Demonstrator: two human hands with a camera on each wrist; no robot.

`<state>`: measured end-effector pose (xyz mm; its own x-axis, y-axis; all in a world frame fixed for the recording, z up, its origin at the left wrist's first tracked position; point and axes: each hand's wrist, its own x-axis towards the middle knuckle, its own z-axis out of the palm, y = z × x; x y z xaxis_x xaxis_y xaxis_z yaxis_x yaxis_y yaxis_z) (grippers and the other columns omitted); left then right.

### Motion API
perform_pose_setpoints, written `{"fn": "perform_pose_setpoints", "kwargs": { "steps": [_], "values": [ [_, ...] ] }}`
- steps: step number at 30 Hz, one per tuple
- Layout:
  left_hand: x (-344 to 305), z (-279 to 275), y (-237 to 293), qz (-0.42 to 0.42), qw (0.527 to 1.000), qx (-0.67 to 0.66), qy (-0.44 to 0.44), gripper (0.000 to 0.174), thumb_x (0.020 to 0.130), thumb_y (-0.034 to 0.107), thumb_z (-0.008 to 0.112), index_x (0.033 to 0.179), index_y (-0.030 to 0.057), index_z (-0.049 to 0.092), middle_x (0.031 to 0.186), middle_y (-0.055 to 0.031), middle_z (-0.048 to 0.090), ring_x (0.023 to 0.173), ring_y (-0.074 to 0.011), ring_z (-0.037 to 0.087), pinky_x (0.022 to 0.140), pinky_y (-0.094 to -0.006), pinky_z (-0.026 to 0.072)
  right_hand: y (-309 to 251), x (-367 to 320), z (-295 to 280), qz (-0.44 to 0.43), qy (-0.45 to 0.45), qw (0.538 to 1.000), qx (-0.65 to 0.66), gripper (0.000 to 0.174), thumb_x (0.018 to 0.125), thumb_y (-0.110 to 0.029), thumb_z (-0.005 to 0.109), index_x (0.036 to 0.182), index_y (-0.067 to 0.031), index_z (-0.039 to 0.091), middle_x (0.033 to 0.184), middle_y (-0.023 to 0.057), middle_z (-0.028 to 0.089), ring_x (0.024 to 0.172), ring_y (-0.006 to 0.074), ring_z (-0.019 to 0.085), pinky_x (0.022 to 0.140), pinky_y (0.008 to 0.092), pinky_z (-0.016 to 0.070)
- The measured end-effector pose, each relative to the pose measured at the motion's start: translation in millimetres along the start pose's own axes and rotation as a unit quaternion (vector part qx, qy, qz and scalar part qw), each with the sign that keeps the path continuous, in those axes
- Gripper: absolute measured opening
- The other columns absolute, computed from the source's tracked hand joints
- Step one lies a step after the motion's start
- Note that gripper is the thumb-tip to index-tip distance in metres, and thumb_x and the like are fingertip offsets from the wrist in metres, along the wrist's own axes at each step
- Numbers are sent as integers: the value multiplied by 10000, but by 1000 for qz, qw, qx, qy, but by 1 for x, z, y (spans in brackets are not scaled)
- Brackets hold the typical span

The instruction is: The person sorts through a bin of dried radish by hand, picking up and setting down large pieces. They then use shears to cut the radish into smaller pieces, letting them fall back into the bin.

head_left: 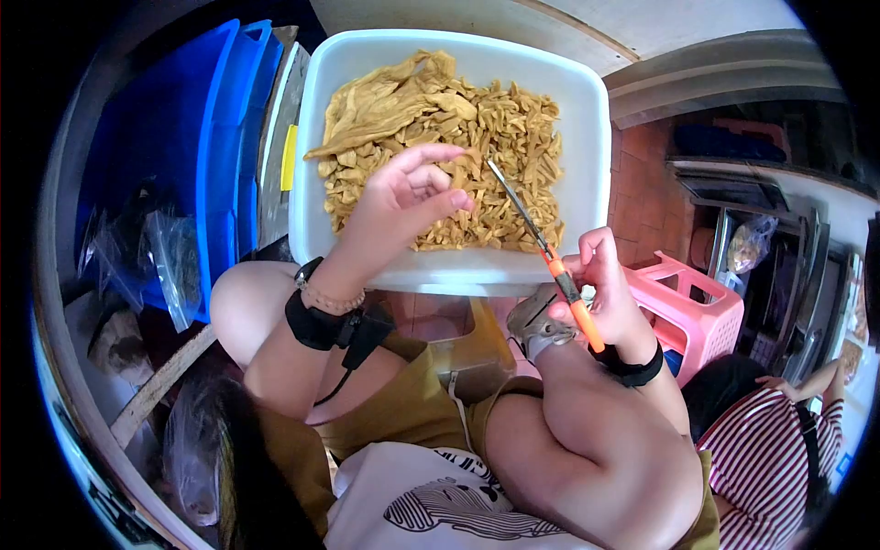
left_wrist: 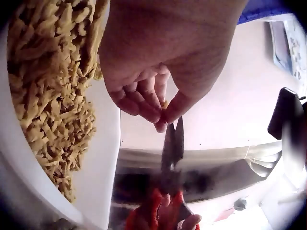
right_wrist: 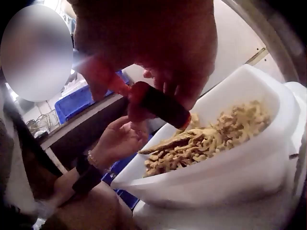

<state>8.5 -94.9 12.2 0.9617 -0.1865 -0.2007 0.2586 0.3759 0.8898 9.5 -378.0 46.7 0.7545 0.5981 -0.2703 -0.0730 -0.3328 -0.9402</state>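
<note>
A white tub (head_left: 458,41) holds a heap of short yellow-brown strips (head_left: 527,183), with larger wrinkled pieces (head_left: 390,105) of the same food at its back left. Over the heap, my left hand (head_left: 399,202) pinches a small bit of the yellow-brown food (left_wrist: 164,104) between thumb and fingers, which mostly cover it. My right hand (head_left: 607,293), near the tub's front right corner, grips scissors (head_left: 555,266) by their orange-red handles. In the left wrist view the scissors' blades are slightly apart, their tips right by the left fingertips.
Stacked blue crates (head_left: 215,165) and clear plastic bags (head_left: 174,261) are left of the tub. A pink stool (head_left: 706,312) stands on the right, near another person in a striped top (head_left: 765,449). A yellow stool (head_left: 477,344) is below the tub.
</note>
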Motion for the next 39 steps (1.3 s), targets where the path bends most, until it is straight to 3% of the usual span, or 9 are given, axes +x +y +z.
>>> {"fn": "perform_pose_setpoints", "kwargs": {
  "steps": [8, 15, 21, 24, 29, 33, 37, 39],
  "values": [
    [1, -8, 5, 29, 999, -18, 19, 412, 884, 25, 640, 1262, -12, 480, 838, -21, 622, 868, -87, 626, 750, -202, 479, 2, 0, 3, 40, -40, 998, -18, 617, 723, -210, 854, 977, -116, 299, 870, 38, 605, 675, 55, 461, 560, 217, 389],
    [-2, -8, 9, -14, 999, 33, -40, 421, 852, 20, 676, 1248, 32, 533, 810, 20, 593, 773, -44, 561, 712, -191, 450, 3, 0, 2, 33, -35, 998, -32, 607, 729, -231, 848, 974, -114, 304, 796, 13, 562, 644, 62, 440, 545, 225, 381],
    [-1, -9, 3, -13, 995, 73, -62, 430, 843, 22, 686, 1249, 42, 545, 771, 44, 548, 724, -31, 508, 677, -188, 422, 2, 1, 1, 68, -62, 994, -59, 654, 715, -229, 859, 987, -126, 274, 837, 41, 569, 688, 61, 467, 607, 215, 381],
    [-1, -8, 2, -15, 996, 73, -51, 440, 840, 5, 676, 1257, 41, 538, 759, 54, 522, 707, -30, 506, 665, -189, 431, 4, 1, 2, 32, -46, 997, -52, 606, 723, -245, 853, 965, -110, 315, 763, 2, 468, 654, 75, 430, 549, 229, 373],
    [-2, -8, 6, -35, 998, 46, -33, 433, 838, 29, 692, 1244, 22, 542, 761, 51, 532, 705, -29, 492, 655, -182, 409, 6, 0, 1, 22, -43, 998, -46, 602, 723, -244, 854, 963, -109, 319, 788, 9, 468, 659, 76, 434, 553, 225, 371],
    [-2, -9, 4, -41, 994, 74, -70, 415, 839, 36, 694, 1232, 24, 558, 759, 60, 532, 684, -18, 473, 625, -176, 391, 0, 2, 4, 21, -46, 998, -37, 591, 731, -236, 848, 965, -109, 320, 782, 5, 457, 651, 76, 426, 550, 225, 364],
    [-1, -10, -2, -37, 990, 105, -82, 398, 834, 48, 702, 1213, 34, 583, 738, 76, 522, 669, -8, 450, 605, -173, 373, -2, 2, 2, 53, -63, 996, -44, 584, 738, -234, 843, 965, -109, 320, 778, 3, 455, 645, 78, 419, 545, 229, 359],
    [-1, -9, -2, -33, 991, 99, -80, 396, 832, 53, 705, 1209, 36, 587, 731, 77, 520, 667, -7, 449, 604, -171, 369, -3, 2, 1, 60, -70, 992, -81, 602, 729, -180, 845, 973, -121, 298, 819, 19, 576, 696, 48, 474, 595, 202, 381]
  ]
}}
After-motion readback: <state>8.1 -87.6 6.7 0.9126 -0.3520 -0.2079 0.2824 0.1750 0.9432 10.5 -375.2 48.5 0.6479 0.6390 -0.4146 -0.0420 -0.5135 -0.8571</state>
